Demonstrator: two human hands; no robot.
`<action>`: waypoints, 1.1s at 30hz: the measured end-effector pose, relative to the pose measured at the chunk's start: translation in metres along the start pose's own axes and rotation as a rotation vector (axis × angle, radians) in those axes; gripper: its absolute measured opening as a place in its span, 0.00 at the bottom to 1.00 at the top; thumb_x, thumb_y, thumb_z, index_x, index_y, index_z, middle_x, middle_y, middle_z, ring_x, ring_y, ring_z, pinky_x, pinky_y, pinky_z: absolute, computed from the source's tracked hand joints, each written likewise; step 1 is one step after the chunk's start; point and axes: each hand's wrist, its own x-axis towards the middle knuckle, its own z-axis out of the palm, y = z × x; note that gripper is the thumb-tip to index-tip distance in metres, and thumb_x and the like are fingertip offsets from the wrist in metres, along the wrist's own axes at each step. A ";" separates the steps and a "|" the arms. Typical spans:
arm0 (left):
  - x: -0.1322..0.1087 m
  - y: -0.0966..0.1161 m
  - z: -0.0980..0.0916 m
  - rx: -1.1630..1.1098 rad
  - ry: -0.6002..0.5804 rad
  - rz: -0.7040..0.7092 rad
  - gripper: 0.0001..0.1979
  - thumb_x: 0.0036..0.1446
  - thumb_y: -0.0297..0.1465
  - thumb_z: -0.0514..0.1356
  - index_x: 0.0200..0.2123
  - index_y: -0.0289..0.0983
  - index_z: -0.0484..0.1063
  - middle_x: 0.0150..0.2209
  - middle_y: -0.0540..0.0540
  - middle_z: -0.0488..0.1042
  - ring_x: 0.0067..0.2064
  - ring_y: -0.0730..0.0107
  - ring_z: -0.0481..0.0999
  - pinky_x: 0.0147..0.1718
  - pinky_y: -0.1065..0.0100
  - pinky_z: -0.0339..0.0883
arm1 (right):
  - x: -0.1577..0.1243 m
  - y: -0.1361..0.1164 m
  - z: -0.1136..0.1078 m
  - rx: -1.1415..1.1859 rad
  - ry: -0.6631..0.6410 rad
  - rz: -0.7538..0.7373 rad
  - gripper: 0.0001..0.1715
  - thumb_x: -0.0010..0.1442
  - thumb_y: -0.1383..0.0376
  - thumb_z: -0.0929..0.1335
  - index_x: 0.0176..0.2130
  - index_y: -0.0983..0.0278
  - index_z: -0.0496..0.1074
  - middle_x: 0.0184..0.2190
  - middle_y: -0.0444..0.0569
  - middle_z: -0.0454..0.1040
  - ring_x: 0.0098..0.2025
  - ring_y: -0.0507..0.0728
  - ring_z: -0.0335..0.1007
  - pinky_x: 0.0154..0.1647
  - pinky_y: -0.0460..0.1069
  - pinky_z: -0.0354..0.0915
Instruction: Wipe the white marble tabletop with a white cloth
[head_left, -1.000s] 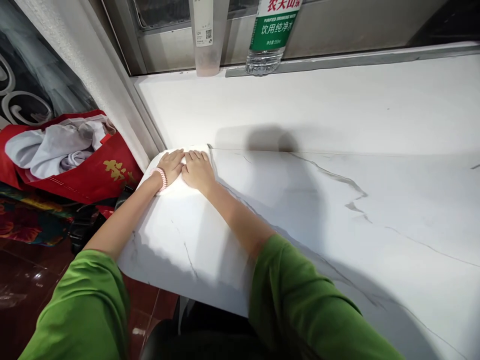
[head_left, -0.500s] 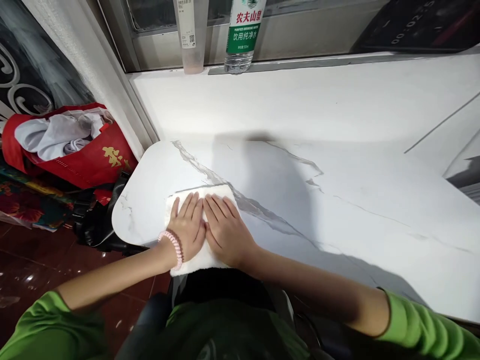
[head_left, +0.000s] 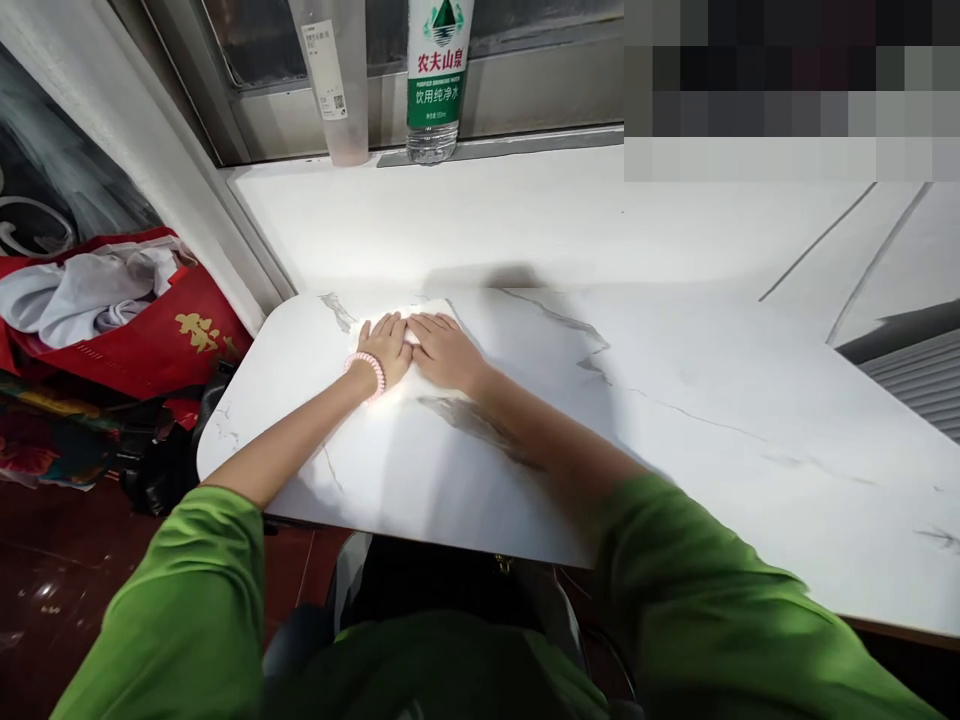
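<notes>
Both my hands lie flat, side by side, on a white cloth (head_left: 429, 308) near the far left part of a white marble table (head_left: 675, 430). My left hand (head_left: 388, 345), with a pink coil band on the wrist, presses the cloth's left half with fingers stretched out. Beside it, touching, my right hand (head_left: 444, 347) rests on the right half, fingers also flat. The cloth is mostly hidden under the hands; only its far edge shows.
A water bottle (head_left: 439, 80) and a clear tumbler (head_left: 334, 85) stand on the white window sill (head_left: 525, 215) behind the table. Left of the table a red bag (head_left: 142, 320) holds grey clothes. Dark red floor lies below.
My hands have pushed the cloth away from the table's near edge to its far side, arms stretched out. A second ago they were at the far left corner.
</notes>
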 end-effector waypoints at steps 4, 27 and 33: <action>0.056 0.001 0.003 0.015 0.014 0.048 0.25 0.65 0.27 0.44 0.64 0.31 0.59 0.69 0.40 0.57 0.70 0.62 0.55 0.69 0.53 0.44 | 0.027 0.033 0.002 -0.020 0.054 0.098 0.28 0.64 0.70 0.56 0.60 0.77 0.66 0.62 0.64 0.67 0.64 0.65 0.59 0.67 0.57 0.48; -0.093 0.121 0.014 -0.054 -0.034 0.270 0.28 0.67 0.29 0.44 0.67 0.26 0.56 0.70 0.36 0.54 0.72 0.55 0.50 0.70 0.47 0.41 | -0.180 -0.015 -0.042 -0.169 0.130 0.153 0.31 0.68 0.66 0.54 0.63 0.79 0.64 0.64 0.62 0.66 0.66 0.65 0.59 0.69 0.60 0.52; -0.107 0.129 0.016 -0.097 -0.018 0.342 0.27 0.65 0.28 0.46 0.66 0.28 0.58 0.69 0.35 0.57 0.71 0.54 0.53 0.69 0.44 0.44 | -0.202 -0.023 -0.045 -0.192 0.135 0.173 0.31 0.66 0.67 0.55 0.62 0.78 0.65 0.63 0.63 0.66 0.66 0.64 0.59 0.67 0.62 0.55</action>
